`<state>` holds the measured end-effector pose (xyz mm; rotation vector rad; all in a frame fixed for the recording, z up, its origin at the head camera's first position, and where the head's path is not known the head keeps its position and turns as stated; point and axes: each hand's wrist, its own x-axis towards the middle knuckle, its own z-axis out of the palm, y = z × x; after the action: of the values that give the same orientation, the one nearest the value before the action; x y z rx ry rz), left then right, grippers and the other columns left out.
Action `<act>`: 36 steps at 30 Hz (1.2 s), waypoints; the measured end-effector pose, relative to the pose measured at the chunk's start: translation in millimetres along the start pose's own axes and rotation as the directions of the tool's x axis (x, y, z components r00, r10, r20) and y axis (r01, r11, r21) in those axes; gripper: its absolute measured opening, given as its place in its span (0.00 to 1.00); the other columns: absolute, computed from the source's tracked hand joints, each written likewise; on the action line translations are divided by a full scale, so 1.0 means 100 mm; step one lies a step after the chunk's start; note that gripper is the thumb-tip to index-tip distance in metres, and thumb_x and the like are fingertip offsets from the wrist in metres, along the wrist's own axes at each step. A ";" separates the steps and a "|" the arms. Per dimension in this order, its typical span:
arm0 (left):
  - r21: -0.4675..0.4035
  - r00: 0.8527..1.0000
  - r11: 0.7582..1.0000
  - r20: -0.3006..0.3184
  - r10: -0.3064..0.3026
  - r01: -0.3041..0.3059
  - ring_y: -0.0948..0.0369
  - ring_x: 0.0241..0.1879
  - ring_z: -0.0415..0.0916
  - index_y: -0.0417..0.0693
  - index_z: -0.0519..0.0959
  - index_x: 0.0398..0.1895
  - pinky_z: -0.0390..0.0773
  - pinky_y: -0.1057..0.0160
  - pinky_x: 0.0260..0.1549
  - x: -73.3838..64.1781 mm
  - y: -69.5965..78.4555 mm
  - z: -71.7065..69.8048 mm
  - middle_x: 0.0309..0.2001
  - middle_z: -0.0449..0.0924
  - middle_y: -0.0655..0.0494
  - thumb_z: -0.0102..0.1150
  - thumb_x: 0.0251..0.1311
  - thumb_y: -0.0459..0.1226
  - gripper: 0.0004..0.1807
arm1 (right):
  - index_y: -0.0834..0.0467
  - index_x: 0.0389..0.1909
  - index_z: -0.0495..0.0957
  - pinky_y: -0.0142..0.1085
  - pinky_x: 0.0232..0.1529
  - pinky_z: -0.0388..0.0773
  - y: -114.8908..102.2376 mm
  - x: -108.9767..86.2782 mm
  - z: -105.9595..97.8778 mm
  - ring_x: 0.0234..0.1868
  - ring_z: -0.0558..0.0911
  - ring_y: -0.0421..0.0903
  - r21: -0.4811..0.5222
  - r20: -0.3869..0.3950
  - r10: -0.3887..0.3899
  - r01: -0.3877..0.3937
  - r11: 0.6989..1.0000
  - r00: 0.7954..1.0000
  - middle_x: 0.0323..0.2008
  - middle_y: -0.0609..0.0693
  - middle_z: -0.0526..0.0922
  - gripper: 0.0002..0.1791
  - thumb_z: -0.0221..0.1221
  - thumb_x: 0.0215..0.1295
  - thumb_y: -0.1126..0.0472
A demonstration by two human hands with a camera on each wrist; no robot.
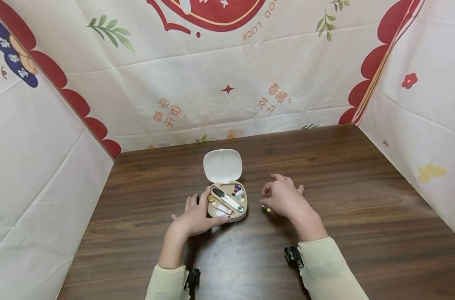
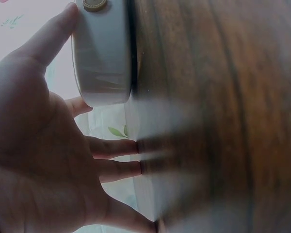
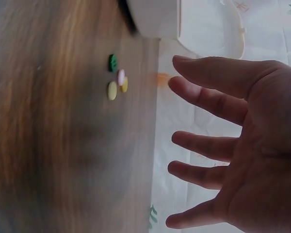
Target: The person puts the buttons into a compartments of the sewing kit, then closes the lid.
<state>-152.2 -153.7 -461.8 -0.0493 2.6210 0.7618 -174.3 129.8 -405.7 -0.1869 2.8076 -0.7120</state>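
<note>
A white sewing kit box [image 1: 246, 208] stands with its lid [image 1: 222, 166] raised at the back. Inside are a black-and-silver tool like thread snips [image 1: 228, 200], a small gold ring-like piece [image 1: 211, 198] and several coloured buttons [image 1: 238, 192]. My left hand [image 1: 193, 216] rests against the box's left front corner, thumb on the front rim and index finger along the left side, other fingers spread to the table. My right hand [image 1: 283, 198] hovers right of the box, thumb and index tips close together with nothing between them. Beneath them lie loose buttons, including a green button [image 3: 112, 63] and a pink button [image 3: 121, 77].
The brown wooden table [image 1: 137, 250] meets a printed white cloth [image 1: 197, 71] at the back, with cloth at both sides as well. Camera mounts, such as the black mount [image 1: 293, 256] at the right cuff, are strapped to both wrists.
</note>
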 end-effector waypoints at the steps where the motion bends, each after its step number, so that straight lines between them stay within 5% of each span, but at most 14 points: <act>1: 0.001 1.000 1.000 0.000 0.000 0.000 0.40 0.88 0.31 0.78 0.39 0.87 0.34 0.08 0.64 0.00 0.00 0.00 0.88 0.41 0.39 0.67 0.49 0.78 0.68 | 0.50 0.29 0.85 0.87 0.69 0.41 0.02 -0.01 0.01 0.81 0.56 0.74 -0.016 0.002 -0.003 0.003 1.000 1.000 0.80 0.66 0.63 0.07 0.71 0.66 0.56; 36: 0.007 1.000 1.000 0.000 0.003 -0.003 0.40 0.88 0.31 0.78 0.39 0.87 0.34 0.09 0.65 -0.01 0.00 0.00 0.88 0.41 0.40 0.66 0.50 0.77 0.67 | 0.50 0.17 0.79 0.91 0.64 0.41 0.19 -0.01 0.17 0.79 0.59 0.77 -0.103 0.002 -0.007 0.007 0.995 1.000 0.76 0.66 0.70 0.14 0.70 0.60 0.62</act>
<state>-152.0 -153.6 -461.0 -0.0433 2.6237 0.7536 -170.3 139.2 -429.4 -0.2151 2.8451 -0.5689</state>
